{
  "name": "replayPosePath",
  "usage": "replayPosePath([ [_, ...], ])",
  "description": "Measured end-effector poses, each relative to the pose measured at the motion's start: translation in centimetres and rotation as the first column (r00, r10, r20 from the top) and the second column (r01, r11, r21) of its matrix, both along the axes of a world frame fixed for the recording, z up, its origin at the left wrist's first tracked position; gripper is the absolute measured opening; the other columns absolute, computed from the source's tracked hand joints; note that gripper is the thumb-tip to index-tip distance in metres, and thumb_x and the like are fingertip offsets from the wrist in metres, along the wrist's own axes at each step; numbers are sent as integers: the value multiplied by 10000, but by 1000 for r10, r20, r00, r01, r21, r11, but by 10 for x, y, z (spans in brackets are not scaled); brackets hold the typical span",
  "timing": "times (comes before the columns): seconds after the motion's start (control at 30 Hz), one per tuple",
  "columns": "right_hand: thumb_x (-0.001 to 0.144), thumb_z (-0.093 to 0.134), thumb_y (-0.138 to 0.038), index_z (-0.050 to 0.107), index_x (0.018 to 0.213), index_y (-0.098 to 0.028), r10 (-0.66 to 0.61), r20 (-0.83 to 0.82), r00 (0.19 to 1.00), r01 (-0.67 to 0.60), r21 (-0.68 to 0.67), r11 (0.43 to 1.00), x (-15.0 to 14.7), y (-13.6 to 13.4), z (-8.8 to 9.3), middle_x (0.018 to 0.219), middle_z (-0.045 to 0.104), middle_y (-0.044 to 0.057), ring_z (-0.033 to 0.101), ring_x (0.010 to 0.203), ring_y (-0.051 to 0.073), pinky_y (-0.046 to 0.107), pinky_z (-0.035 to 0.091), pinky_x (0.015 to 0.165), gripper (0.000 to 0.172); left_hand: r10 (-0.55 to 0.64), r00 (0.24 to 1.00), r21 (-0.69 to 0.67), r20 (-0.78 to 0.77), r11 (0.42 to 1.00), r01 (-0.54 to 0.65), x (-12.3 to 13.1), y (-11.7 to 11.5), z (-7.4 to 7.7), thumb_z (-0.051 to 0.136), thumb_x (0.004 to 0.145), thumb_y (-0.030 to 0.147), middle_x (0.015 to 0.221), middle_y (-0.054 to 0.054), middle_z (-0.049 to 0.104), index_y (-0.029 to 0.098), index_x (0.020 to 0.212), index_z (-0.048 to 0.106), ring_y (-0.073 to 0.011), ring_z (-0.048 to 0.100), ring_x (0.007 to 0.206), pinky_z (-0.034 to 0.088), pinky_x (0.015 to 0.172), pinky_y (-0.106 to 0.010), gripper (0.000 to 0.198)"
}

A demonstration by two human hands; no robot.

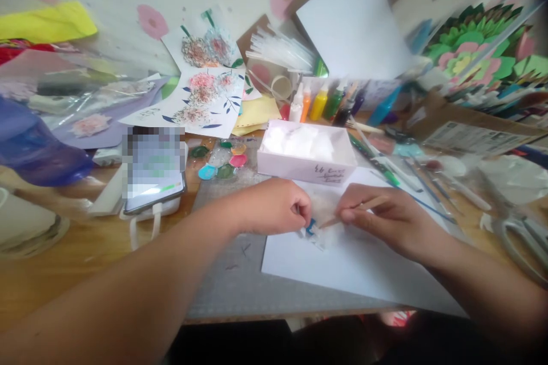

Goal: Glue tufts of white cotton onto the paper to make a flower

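So, lower centre of the frame is where it's all going on. A thin tan stick, wooden by the look of it (373,202), is gripped pen-style in the right hand (381,219), with its pointed end aimed down and left at a small blue-and-white scrap (311,226). That scrap is found right of centre, low down, over a white sheet of paper (325,274) laid on a grey mat (222,291). The left hand (289,205) is curled in, fingertips right at the scrap's left edge; whether it's actually pinched can't be told from here, and the material's too blurry to name.

For doing this bit well: the scrap is probably best kept steady from the left while only the stick's tip is moved. Small, light nudges should be used, since something that tiny could be shifted or creased easily. The stick might be better controlled if held nearer its point, and the right hand could be rested on the paper to cut any wobble. The left fingertips should be kept out of the tip's path.

The white open-topped box (306,165), just above the hands, is best not bumped by the knuckles either.
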State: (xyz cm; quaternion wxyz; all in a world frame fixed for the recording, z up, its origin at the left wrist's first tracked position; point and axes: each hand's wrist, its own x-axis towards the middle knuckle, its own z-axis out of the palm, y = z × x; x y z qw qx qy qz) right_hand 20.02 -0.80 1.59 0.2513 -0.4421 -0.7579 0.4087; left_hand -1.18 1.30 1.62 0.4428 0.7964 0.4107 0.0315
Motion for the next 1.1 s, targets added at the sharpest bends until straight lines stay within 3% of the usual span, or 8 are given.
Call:
replayPosePath([
  [0.13, 813, 532, -289, 607, 657, -191, 27, -118, 993, -27, 3, 1000, 7, 5, 2, 670, 582, 10, 537, 622, 128, 253, 429, 582, 199, 0, 1000, -63, 23, 998, 2, 1, -1, 1, 473, 656, 183, 683, 35, 631, 227, 806, 669, -84, 501, 530, 338, 459, -170, 251],
  [0.27, 862, 430, -264, 531, 617, -199, 49, -221, 974, 0, 221, 975, 20, 21, 17, 676, 540, 19, 525, 667, 151, 284, 439, 600, 273, 40, 999, -53, 19, 998, -39, -1, -3, 3, 460, 645, 185, 678, 30, 639, 230, 804, 677, -94, 524, 538, 343, 450, -168, 273],
  [0.37, 866, 399, -310, 564, 720, -202, -112, 37, 993, 89, 389, 917, 23, 45, 32, 728, 571, 44, 542, 705, 181, 302, 444, 607, 246, 45, 999, -26, 25, 999, -45, -1, -5, 3, 459, 632, 180, 672, 24, 641, 226, 793, 687, -99, 536, 557, 345, 456, -165, 282],
  [0.5, 853, 383, -365, 607, 865, -203, -260, 420, 870, 18, 499, 866, 13, 83, 35, 835, 634, 53, 578, 770, 208, 316, 426, 664, 277, 69, 997, -17, 22, 997, -69, -2, -6, 2, 453, 617, 178, 664, 22, 638, 229, 793, 688, -102, 533, 551, 334, 432, -162, 299],
  [0.7, 735, 517, -379, 645, 648, -187, -278, 528, 803, 11, 452, 892, -14, 111, 21, 699, 625, 41, 556, 616, 164, 252, 356, 531, 246, 102, 992, 13, 77, 995, -103, -1, -7, -2, 461, 625, 175, 608, 21, 611, 207, 775, 684, -89, 503, 511, 321, 430, -156, 271],
  [0.9, 719, 519, -313, 612, 663, -160, -358, 447, 820, 150, 436, 888, -20, 86, 38, 630, 579, 20, 511, 572, 138, 240, 350, 508, 188, 268, 943, 45, 199, 958, -282, 0, -3, -7, 481, 704, 269, 608, 10, 562, 159, 756, 645, -86, 458, 512, 296, 432, -173, 204],
  [1.03, 740, 534, -362, 554, 650, -160, -219, 259, 941, 168, 205, 964, -12, 53, 49, 558, 478, -28, 414, 502, 95, 218, 311, 458, 222, 321, 869, -39, 377, 943, -331, 1, -1, -4, 573, 700, 466, 651, 5, 533, 139, 853, 596, -98, 472, 584, 348, 499, -185, 362],
  [1.1, 730, 566, -342, 528, 633, -163, -108, 114, 988, 103, 49, 993, -10, 37, 48, 536, 430, -48, 371, 487, 80, 212, 288, 447, 207, 324, 803, -141, 500, 946, -293, 3, -2, -2, 610, 691, 446, 799, -22, 568, 147, 970, 559, -111, 512, 688, 391, 574, -196, 413],
])
